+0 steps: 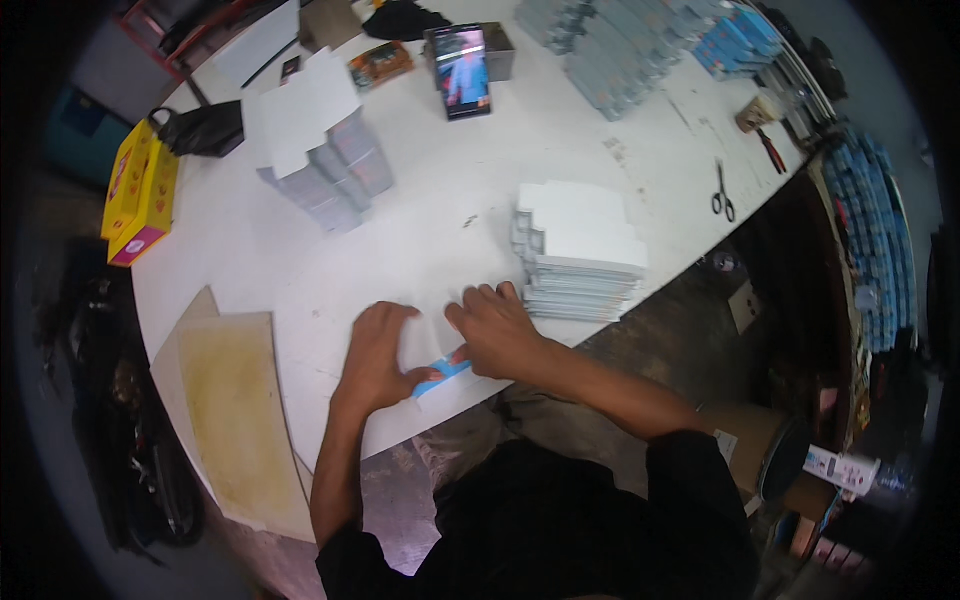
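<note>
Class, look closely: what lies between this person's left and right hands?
In the head view, a partly covered blue piece shows between the left hand and the right hand.

Open table [430, 210] mid-frame, between a paper stack [338, 165], upper left, and card stack [585, 250], center right; left hand [375, 352] and right hand [497, 335] block lower center.

There are two hands, one left hand [380, 357] and one right hand [497, 330], with one blue-printed card [443, 374] between them. I count one table [430, 190], one phone [462, 72], one pair of scissors [722, 195] and one pair of pliers [771, 152]; the far stacked cartons [620, 60] crowd too closely to count.
</note>
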`<action>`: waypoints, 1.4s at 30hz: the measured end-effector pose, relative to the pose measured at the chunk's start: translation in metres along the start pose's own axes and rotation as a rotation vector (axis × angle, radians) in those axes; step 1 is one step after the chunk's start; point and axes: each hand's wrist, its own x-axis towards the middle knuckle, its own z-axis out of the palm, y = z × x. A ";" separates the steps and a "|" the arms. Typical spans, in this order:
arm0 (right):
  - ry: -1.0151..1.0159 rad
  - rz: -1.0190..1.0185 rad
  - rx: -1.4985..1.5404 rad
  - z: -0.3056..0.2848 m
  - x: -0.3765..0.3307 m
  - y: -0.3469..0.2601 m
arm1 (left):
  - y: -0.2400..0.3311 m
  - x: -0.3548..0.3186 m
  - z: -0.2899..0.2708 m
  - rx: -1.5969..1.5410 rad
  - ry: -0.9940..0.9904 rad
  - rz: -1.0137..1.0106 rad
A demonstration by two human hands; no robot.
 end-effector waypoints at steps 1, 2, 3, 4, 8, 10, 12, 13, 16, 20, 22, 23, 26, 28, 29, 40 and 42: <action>0.096 0.038 -0.023 0.003 0.001 -0.003 | 0.008 -0.006 0.001 0.063 0.084 -0.036; 0.204 0.063 -0.059 0.001 0.003 -0.001 | 0.015 -0.008 -0.003 0.129 0.189 -0.071; 0.223 -0.006 -0.133 0.006 -0.003 -0.005 | 0.030 -0.015 -0.008 0.269 0.173 -0.048; 0.233 0.013 -0.123 0.010 -0.002 -0.004 | 0.030 -0.011 -0.007 0.284 0.186 -0.073; 0.186 0.053 -0.063 0.005 0.000 -0.005 | 0.020 -0.004 0.000 0.283 0.183 -0.199; 0.352 -0.084 -0.221 0.026 -0.018 -0.013 | 0.034 -0.011 -0.003 0.363 0.203 -0.115; 0.307 -0.310 -0.121 0.047 -0.036 -0.010 | 0.046 -0.017 -0.003 0.363 0.160 -0.024; 0.347 -0.362 -0.104 0.052 -0.042 -0.006 | 0.058 -0.022 -0.008 0.324 0.139 0.018; 0.634 -0.492 0.060 0.017 -0.069 -0.014 | 0.054 -0.044 -0.011 -0.249 0.417 0.111; 1.011 -0.373 -0.050 -0.044 -0.102 0.008 | 0.023 -0.067 -0.039 -1.044 0.713 0.481; 1.062 -0.198 -0.241 -0.059 -0.097 0.051 | 0.017 -0.060 -0.039 -0.828 0.674 0.367; 0.923 -0.124 -0.256 -0.056 -0.095 0.068 | 0.013 -0.052 -0.032 -0.657 0.616 0.249; 0.690 0.007 -0.277 -0.049 -0.090 0.086 | 0.024 -0.036 -0.016 -0.206 0.434 0.062; 0.775 -0.016 -0.291 -0.036 -0.090 0.066 | 0.024 -0.027 0.004 0.038 0.383 0.084; 0.797 -0.085 -0.251 -0.022 -0.091 0.063 | 0.020 -0.027 0.010 0.095 0.378 0.073; 0.345 -0.467 -0.101 0.076 -0.048 0.008 | 0.017 -0.013 0.008 0.064 0.052 0.068; 0.240 -0.421 -0.084 0.057 -0.043 -0.003 | 0.026 -0.016 -0.001 0.091 0.013 0.085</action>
